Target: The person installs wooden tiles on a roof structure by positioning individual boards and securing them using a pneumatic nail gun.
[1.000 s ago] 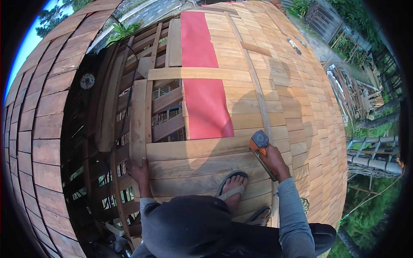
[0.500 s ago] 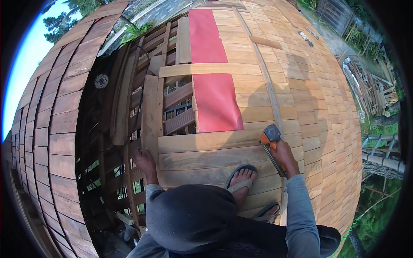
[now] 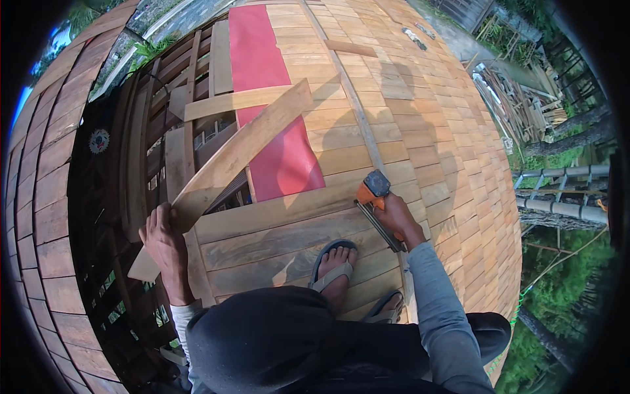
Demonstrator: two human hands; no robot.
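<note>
My left hand [image 3: 163,243] is closed round the lower part of a long wooden board [image 3: 244,143]. The board is lifted and slants up to the right, crossing over a red sheet [image 3: 289,167] and the open roof frame. In my right hand [image 3: 399,218] is an orange and black nail gun [image 3: 375,189], gripped by its handle, with its long magazine pointing back toward me. The gun is over the laid wooden shingles [image 3: 262,253], beside a long narrow batten [image 3: 357,111]. Whether its nose touches the wood I cannot tell.
Open framing with gaps lies to the left, with a round toothed disc [image 3: 98,140] on its dark part. Another plank [image 3: 226,104] lies across the frame. My sandalled foot [image 3: 336,266] stands on the shingles. Beyond the right edge are a ladder [image 3: 558,190] and piled timber [image 3: 515,108].
My left hand has raised the board from the frame and swung its far end right, over the red sheet. The view has shifted right; the nail gun stays in my right hand.
</note>
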